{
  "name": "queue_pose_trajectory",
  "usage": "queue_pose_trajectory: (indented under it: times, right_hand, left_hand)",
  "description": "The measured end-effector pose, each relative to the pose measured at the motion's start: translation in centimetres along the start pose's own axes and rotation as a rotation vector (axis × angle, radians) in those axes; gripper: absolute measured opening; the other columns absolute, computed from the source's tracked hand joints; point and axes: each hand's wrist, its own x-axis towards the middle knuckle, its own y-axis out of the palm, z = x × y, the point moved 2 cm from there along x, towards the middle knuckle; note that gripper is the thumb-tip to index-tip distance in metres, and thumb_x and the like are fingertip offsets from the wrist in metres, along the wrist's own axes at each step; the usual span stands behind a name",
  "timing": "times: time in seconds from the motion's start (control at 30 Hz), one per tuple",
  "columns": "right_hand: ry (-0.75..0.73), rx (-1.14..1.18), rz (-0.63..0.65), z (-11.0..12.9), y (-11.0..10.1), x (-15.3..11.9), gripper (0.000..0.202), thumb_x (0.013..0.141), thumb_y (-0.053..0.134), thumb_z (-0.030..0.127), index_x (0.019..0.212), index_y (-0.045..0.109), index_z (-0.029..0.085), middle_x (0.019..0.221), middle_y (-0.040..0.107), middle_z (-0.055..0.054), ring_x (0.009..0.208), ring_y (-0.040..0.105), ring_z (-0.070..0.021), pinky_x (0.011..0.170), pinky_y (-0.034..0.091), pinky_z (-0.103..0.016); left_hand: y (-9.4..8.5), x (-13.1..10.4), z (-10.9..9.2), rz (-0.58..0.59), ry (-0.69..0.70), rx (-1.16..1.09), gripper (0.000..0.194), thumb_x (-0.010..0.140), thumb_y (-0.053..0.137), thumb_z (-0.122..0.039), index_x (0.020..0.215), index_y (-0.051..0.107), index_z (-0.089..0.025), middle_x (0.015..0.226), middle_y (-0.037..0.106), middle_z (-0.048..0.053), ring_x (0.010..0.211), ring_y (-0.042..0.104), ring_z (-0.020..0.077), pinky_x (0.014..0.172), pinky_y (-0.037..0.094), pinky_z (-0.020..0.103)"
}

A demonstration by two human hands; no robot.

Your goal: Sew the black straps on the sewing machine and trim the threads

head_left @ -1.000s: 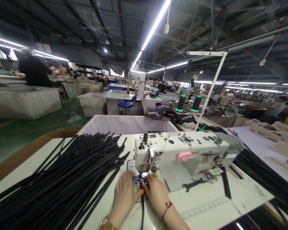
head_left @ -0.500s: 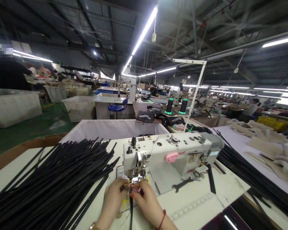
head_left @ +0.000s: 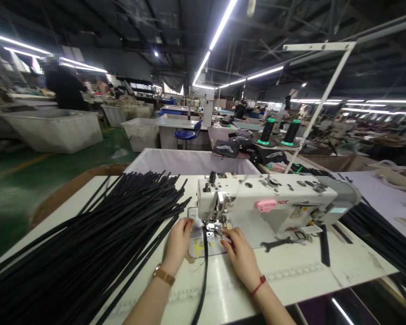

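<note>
A narrow black strap [head_left: 205, 266] runs from under the needle area of a white sewing machine [head_left: 250, 205] down toward me over the table's front. My left hand [head_left: 178, 241] is at the left of the metal needle plate [head_left: 196, 228], its fingers drawn together; what they pinch, if anything, is too small to make out. To the right of the strap, my right hand [head_left: 241, 253] is closed on a small slim tool [head_left: 220, 233] with a metallic tip pointing at the presser foot [head_left: 211, 227]. Its exact kind is mostly hidden by the fingers.
A large pile of black straps [head_left: 98, 230] covers the table's left side. Right of my hands lie a wrench [head_left: 277, 244] and a ruler strip [head_left: 294, 270]. A white-lined bin [head_left: 189, 161] stands behind the machine; thread cones [head_left: 267, 132] stand behind it. A person in dark clothes [head_left: 66, 88] is far left.
My hands were together in front of the needle over the strap; now they are apart, one on either side of it. The view has turned left and down.
</note>
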Motion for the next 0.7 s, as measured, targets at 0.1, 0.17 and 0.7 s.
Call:
queue_pose_trajectory:
  times: [0.1, 0.17, 0.7]
  right_hand:
    - [-0.009, -0.151, 0.056, -0.1, 0.4, 0.2, 0.024, 0.093, 0.043, 0.03, 0.112, 0.058, 0.026, 0.109, 0.059, -0.005, 0.093, 0.061, -0.0204, 0.08, 0.047, -0.032]
    - [-0.021, -0.209, 0.074, 0.1, 0.9, 0.3, 0.024, 0.093, 0.043, 0.03, 0.111, 0.057, 0.026, 0.109, 0.059, -0.005, 0.091, 0.062, -0.0204, 0.077, 0.048, -0.031]
    - [0.033, -0.426, 0.062, 1.5, 3.5, 2.0, 0.013, 0.09, 0.049, 0.028, 0.095, 0.058, 0.022, 0.103, 0.063, -0.01, 0.071, 0.065, -0.0197, 0.055, 0.04, -0.029]
  left_hand:
    - [-0.7, 0.2, -0.6, -0.101, 0.062, -0.005, 0.024, 0.093, 0.042, -0.029, 0.098, 0.062, -0.019, 0.096, 0.068, 0.008, 0.088, 0.064, 0.0221, 0.078, 0.049, 0.033]
    - [-0.8, 0.3, -0.8, -0.097, 0.132, 0.055, 0.021, 0.092, 0.045, -0.026, 0.1, 0.062, -0.019, 0.095, 0.067, 0.007, 0.087, 0.063, 0.0216, 0.078, 0.048, 0.032]
    - [0.8, -0.4, -2.3, 0.2, 0.231, 0.543, 0.015, 0.088, 0.058, -0.017, 0.099, 0.066, -0.024, 0.098, 0.062, 0.002, 0.096, 0.055, 0.0214, 0.084, 0.035, 0.034]
